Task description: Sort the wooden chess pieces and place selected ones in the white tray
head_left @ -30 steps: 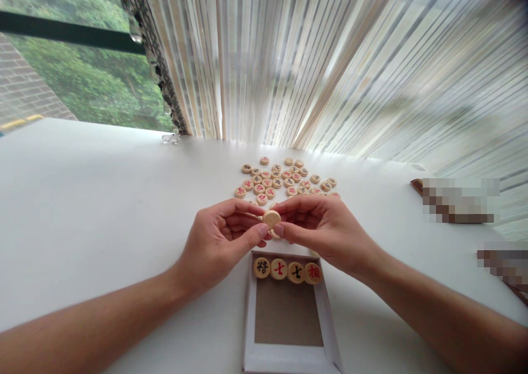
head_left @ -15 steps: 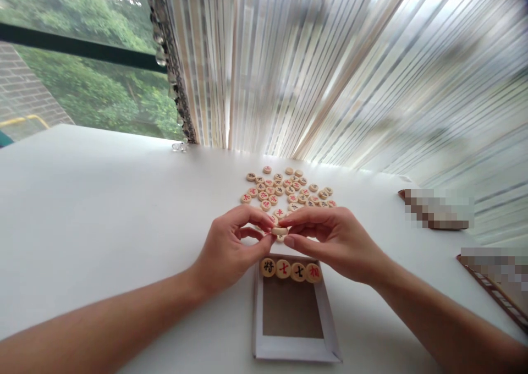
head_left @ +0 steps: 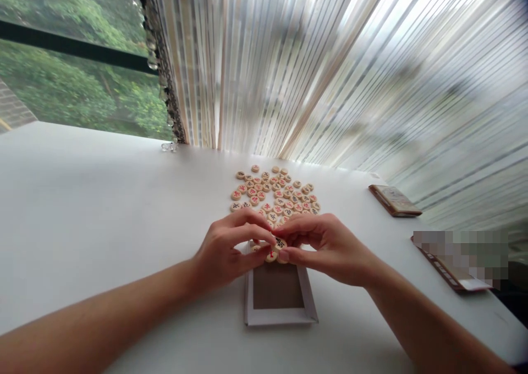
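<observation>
A round wooden Chinese chess piece (head_left: 280, 243) with a black character is tilted above the far end of a shallow white box (head_left: 282, 317). My right hand (head_left: 330, 247) pinches it between thumb and fingers. My left hand (head_left: 231, 247) also has its thumb and fingertips closed at the piece's left side. Below the fingers, a piece with a red character (head_left: 271, 256) lies in the row at the box's far end; the hands hide most of that row. The brown floor of the box shows toward me.
Many loose chess pieces (head_left: 277, 209) lie spread on the white table (head_left: 124, 214) beyond my hands. At the right lie a brown-edged booklet-like object (head_left: 396, 201) and a second one, partly blurred. A striped string curtain (head_left: 256, 71) hangs behind the table.
Both hands have brought the piece from beyond the box to above its far end. The piece has tipped so its black character shows. The view has shifted right.
</observation>
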`<state>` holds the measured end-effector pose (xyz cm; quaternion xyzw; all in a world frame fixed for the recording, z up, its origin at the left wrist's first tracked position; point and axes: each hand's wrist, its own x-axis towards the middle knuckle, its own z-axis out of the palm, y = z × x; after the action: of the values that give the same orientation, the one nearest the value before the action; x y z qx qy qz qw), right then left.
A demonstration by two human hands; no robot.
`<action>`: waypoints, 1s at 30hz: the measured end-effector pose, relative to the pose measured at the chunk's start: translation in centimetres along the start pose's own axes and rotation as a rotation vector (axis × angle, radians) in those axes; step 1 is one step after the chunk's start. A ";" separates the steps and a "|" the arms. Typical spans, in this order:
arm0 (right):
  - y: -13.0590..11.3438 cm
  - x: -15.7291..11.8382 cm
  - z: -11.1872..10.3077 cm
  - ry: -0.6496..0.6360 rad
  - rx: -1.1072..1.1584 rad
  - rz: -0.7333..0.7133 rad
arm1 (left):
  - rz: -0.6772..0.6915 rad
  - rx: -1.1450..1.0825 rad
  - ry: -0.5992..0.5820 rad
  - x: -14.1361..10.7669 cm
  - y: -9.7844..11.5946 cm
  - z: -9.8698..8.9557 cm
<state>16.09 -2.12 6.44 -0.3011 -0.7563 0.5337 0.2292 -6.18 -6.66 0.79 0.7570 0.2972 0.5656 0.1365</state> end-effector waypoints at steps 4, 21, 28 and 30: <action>0.0 -0.4 0.1 0.004 -0.072 -0.055 | 0.022 -0.004 -0.029 0.0 0.2 0.0; 2.4 -2.4 4.3 0.039 -0.674 -0.399 | -0.354 -0.151 0.084 0.3 0.0 0.0; 3.0 -2.4 5.1 0.055 -0.753 -0.494 | -0.365 -0.167 0.074 0.2 -0.1 -0.1; 2.9 -2.4 5.2 0.075 -0.764 -0.507 | -0.369 -0.171 0.076 0.2 -0.1 -0.1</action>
<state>14.95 -6.54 1.93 -0.1886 -0.9399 0.1325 0.2520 -6.30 -6.47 0.92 0.6534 0.3869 0.5824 0.2903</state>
